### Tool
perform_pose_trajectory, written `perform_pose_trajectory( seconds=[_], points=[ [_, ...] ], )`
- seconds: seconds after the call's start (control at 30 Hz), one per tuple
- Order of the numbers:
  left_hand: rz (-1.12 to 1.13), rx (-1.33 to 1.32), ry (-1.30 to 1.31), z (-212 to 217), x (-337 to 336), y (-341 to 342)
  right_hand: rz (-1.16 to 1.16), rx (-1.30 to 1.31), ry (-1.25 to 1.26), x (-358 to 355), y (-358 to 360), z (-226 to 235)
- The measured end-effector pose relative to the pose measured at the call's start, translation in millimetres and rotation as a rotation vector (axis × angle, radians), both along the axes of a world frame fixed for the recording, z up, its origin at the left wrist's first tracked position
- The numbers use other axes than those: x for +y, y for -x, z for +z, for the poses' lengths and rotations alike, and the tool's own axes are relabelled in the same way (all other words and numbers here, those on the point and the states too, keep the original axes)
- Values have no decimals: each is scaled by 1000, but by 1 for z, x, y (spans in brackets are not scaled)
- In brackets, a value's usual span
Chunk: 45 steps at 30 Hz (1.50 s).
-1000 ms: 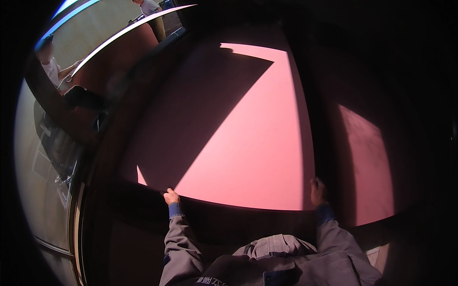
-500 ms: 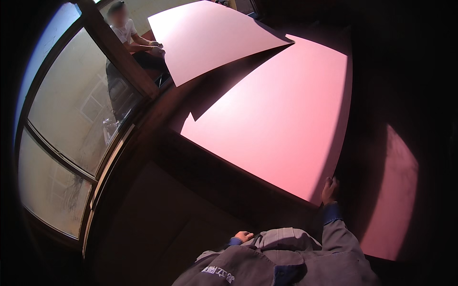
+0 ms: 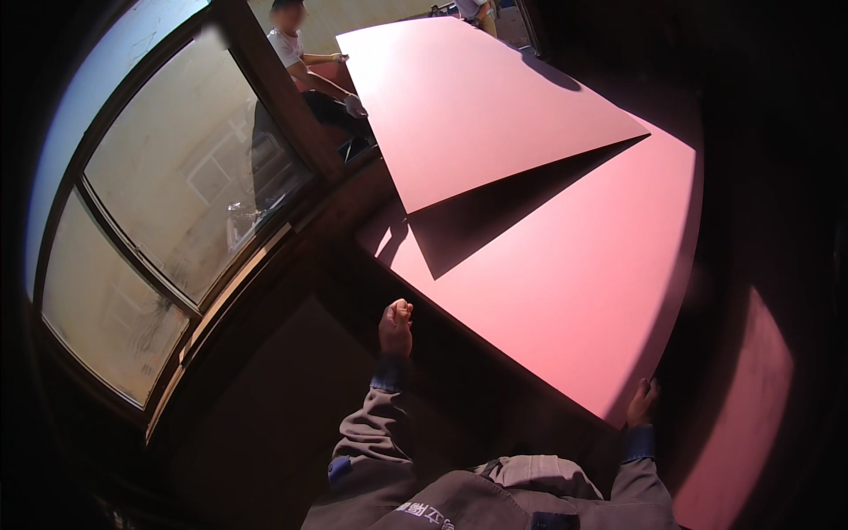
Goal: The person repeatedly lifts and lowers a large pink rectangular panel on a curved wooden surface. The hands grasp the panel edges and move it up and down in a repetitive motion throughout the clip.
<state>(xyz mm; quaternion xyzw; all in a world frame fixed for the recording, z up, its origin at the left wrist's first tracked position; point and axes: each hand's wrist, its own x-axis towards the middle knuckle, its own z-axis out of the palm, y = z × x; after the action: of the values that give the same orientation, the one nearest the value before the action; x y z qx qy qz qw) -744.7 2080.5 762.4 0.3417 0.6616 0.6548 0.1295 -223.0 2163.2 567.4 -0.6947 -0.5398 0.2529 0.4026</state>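
Note:
A large flat pink sheet (image 3: 565, 309) lies before me, brightly lit, with shadow along its right edge. My right hand (image 3: 644, 404) is closed at its near right corner, fingers against the edge. Above it a second pink sheet (image 3: 477, 115) slants upward, its near left corner lifted and its shadow falling on the sheet below. My left hand (image 3: 397, 327), fingers curled in with nothing visible in them, is raised just short of the lower sheet's near edge, apart from both sheets. A co-worker (image 3: 305, 66) at the far left grips the upper sheet's left edge with both hands.
Glass panes in a dark frame (image 3: 190, 177) stand along the left, with a post (image 3: 283, 88) beside the co-worker. Another person (image 3: 477, 13) is partly visible at the far end. A pink sunlit strip (image 3: 742, 424) shows at right. Deep shadow hides much of the surroundings.
My left hand has risen from my waist toward the sheets. The upper sheet has come nearer and to the right over the lower one. My right hand stays at the corner; the view has shifted.

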Motion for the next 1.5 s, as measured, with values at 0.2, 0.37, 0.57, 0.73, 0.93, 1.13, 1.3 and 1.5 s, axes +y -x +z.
perform_pose_trajectory(
  seconds=[0.2, 0.37, 0.57, 0.73, 0.93, 1.13, 1.3, 1.5],
  points=[
    [338, 626, 260, 22, 143, 88, -28, 50, 60, -9, 9, 15],
    [146, 476, 533, -31, 201, 65, -112, 156, 89, -8, 5, -10],
    [-124, 519, 342, -64, 170, -147, -343, 565, 75, -19, -23, -24],
    [-297, 605, 195, -79, 86, -245, -326, 1235, 204, -19, -51, 19],
    [-805, -69, 508, -61, -16, -291, -317, 1193, 162, -24, -95, 21],
    [-975, -137, 635, -100, -81, -376, -43, 1185, 44, -95, -236, -45],
    [-1204, -672, 708, -156, -112, -434, -141, 1197, 79, -149, -267, -56],
    [-1103, -992, 722, -151, -146, -463, -278, 1163, 80, -232, -276, -62]
  ],
)
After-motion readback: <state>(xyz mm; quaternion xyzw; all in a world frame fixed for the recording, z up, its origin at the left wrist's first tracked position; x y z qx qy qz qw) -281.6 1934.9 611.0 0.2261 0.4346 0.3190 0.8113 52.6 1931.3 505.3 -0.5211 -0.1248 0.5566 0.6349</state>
